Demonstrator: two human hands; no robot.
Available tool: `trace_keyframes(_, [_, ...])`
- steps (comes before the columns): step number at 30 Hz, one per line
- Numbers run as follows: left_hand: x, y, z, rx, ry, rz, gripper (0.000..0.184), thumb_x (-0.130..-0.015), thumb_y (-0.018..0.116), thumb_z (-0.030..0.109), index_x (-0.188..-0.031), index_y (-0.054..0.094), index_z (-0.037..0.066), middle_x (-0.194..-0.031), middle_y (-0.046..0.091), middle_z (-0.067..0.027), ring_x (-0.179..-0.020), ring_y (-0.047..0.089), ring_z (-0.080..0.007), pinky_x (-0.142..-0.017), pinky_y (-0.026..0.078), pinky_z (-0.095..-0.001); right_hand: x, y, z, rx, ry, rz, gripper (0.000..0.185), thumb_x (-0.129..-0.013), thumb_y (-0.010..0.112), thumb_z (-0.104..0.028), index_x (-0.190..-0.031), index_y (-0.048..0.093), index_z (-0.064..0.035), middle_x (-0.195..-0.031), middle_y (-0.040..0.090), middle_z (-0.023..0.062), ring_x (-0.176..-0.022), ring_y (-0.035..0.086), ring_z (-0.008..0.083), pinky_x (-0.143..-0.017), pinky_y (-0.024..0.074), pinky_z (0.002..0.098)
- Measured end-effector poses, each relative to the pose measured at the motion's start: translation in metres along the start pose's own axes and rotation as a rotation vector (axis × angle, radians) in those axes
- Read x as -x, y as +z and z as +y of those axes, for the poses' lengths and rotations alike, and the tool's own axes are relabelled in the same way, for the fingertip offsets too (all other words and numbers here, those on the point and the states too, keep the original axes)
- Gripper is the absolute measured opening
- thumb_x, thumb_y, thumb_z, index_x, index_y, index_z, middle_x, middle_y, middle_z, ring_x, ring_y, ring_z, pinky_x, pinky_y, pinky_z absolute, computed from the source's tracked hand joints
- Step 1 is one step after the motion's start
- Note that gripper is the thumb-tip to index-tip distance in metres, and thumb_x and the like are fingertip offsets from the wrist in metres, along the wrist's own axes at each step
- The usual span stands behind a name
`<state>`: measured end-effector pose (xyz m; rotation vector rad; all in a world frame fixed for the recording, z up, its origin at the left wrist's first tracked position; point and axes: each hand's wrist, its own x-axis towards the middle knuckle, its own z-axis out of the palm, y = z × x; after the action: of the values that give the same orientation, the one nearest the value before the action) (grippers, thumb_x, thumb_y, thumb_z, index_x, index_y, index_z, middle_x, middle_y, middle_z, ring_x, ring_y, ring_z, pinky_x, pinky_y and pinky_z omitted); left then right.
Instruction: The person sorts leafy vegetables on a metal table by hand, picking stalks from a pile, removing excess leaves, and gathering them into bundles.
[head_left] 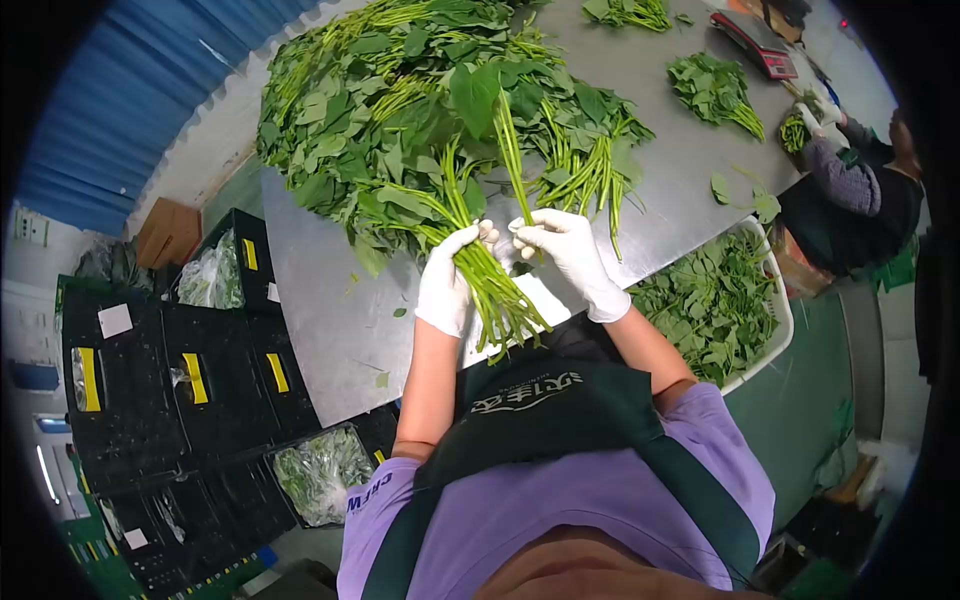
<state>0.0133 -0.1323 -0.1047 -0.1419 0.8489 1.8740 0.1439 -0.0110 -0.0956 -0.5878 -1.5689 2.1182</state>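
Note:
My left hand (450,275), in a white glove, is wrapped round a bunch of leafy green stems (492,290), whose cut ends point down toward my apron. Close beside it, my right hand (562,248), also gloved, pinches a few long stems (510,150) with a broad leaf at the top. These stand nearly upright, apart from the bunch. Behind both hands a large heap of leafy greens (340,120) covers the far left of the metal table (330,340). Loose stems (590,180) spill from the heap near my right hand.
A white basket of greens (710,310) stands at the table's right edge. Bundled greens (715,90) and a red scale (760,45) are at the far right, near a gloved co-worker (850,185). Black crates (130,390) are stacked on the left, by a cardboard box (168,235).

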Motion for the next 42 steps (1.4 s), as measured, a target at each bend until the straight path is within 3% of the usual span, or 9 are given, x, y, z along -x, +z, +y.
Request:
trace_keyframes(5, [-0.001, -0.001, -0.002, -0.030, 0.038, -0.065, 0.020, -0.080, 0.059, 0.003, -0.099, 0.056, -0.005, -0.082, 0.062, -0.0105, -0.068, 0.059, -0.0164, -0.061, 0.050, -0.0251, -0.003, -0.007, 0.032, 0.617, -0.378, 0.166, 0.020, -0.068, 0.072, -0.009, -0.084, 0.064, 0.0001, -0.066, 0.061, 0.0064, -0.054, 0.055, 0.0089, -0.051, 0.0425, 0.0219])
trace_keyframes(13, [0.002, 0.013, -0.013, -0.176, 0.128, 0.040, 0.015, -0.077, 0.065, 0.006, -0.089, 0.061, -0.002, -0.074, 0.061, -0.0066, -0.061, 0.057, -0.0133, -0.054, 0.047, -0.0243, 0.008, 0.006, 0.018, 0.574, -0.320, 0.103, 0.012, -0.071, 0.069, -0.008, -0.073, 0.059, -0.0009, -0.062, 0.062, 0.0056, -0.056, 0.060, 0.0074, -0.050, 0.0451, 0.0216])
trace_keyframes(14, [0.004, 0.016, -0.011, -0.205, 0.145, 0.025, 0.015, -0.076, 0.066, 0.007, -0.088, 0.062, -0.002, -0.073, 0.061, -0.0062, -0.060, 0.057, -0.0131, -0.053, 0.047, -0.0241, 0.010, 0.006, 0.016, 0.394, -0.087, 0.046, 0.009, -0.075, 0.066, -0.006, -0.078, 0.060, 0.0002, -0.066, 0.063, 0.0048, -0.059, 0.060, 0.0085, -0.054, 0.0465, 0.0211])
trace_keyframes(21, [0.000, 0.023, -0.012, -0.300, 0.234, 0.038, 0.015, -0.074, 0.068, 0.007, -0.085, 0.064, -0.002, -0.069, 0.062, -0.0059, -0.058, 0.057, -0.0129, -0.052, 0.046, -0.0234, 0.008, -0.013, 0.027, -0.214, -0.088, 0.084, 0.009, -0.082, 0.059, -0.003, -0.090, 0.060, 0.0014, -0.077, 0.061, 0.0064, -0.066, 0.058, 0.0103, -0.059, 0.0469, 0.0215])
trace_keyframes(22, [0.000, 0.024, -0.011, -0.294, 0.221, 0.041, 0.016, -0.074, 0.068, 0.007, -0.085, 0.064, -0.003, -0.070, 0.062, -0.0060, -0.058, 0.058, -0.0130, -0.053, 0.047, -0.0234, 0.012, -0.020, 0.027, -0.250, 0.056, 0.048, 0.014, -0.083, 0.058, -0.003, -0.095, 0.060, 0.0023, -0.080, 0.061, 0.0062, -0.067, 0.057, 0.0103, -0.061, 0.0460, 0.0214])
trace_keyframes(29, [-0.004, 0.027, -0.022, -0.360, 0.186, -0.052, 0.013, -0.075, 0.067, 0.007, -0.083, 0.062, -0.003, -0.069, 0.062, -0.0080, -0.057, 0.059, -0.0160, -0.053, 0.049, -0.0265, 0.018, -0.014, 0.023, -0.116, 0.048, 0.015, 0.018, -0.082, 0.058, -0.003, -0.098, 0.060, 0.0044, -0.082, 0.062, 0.0074, -0.069, 0.058, 0.0114, -0.065, 0.0471, 0.0221])
trace_keyframes(35, [-0.001, 0.034, -0.027, -0.282, 0.223, 0.038, 0.014, -0.073, 0.068, 0.006, -0.084, 0.062, -0.001, -0.074, 0.063, -0.0071, -0.060, 0.058, -0.0153, -0.055, 0.047, -0.0250, 0.015, -0.030, 0.035, -0.471, 0.029, -0.121, 0.013, -0.081, 0.059, -0.004, -0.093, 0.060, 0.0023, -0.088, 0.061, 0.0077, -0.081, 0.058, 0.0135, -0.074, 0.0469, 0.0249])
trace_keyframes(39, [-0.008, 0.016, -0.012, -0.314, 0.298, 0.169, 0.017, -0.075, 0.069, 0.011, -0.087, 0.061, 0.003, -0.076, 0.061, -0.0049, -0.069, 0.058, -0.0150, -0.065, 0.047, -0.0274, 0.016, -0.078, 0.040, -0.913, -0.307, -0.256, 0.025, -0.070, 0.074, -0.017, -0.087, 0.061, -0.0040, -0.101, 0.060, 0.0061, -0.092, 0.056, 0.0173, -0.077, 0.0465, 0.0318])
trace_keyframes(42, [-0.006, -0.007, 0.014, -0.175, 0.337, 0.136, 0.012, -0.076, 0.065, 0.004, -0.086, 0.060, 0.002, -0.076, 0.060, -0.0044, -0.065, 0.057, -0.0145, -0.058, 0.046, -0.0258, 0.013, -0.137, 0.023, -1.055, -0.609, -0.346, 0.060, -0.064, 0.076, -0.032, -0.116, 0.053, -0.0127, -0.111, 0.057, 0.0031, -0.103, 0.051, 0.0192, -0.079, 0.0464, 0.0334])
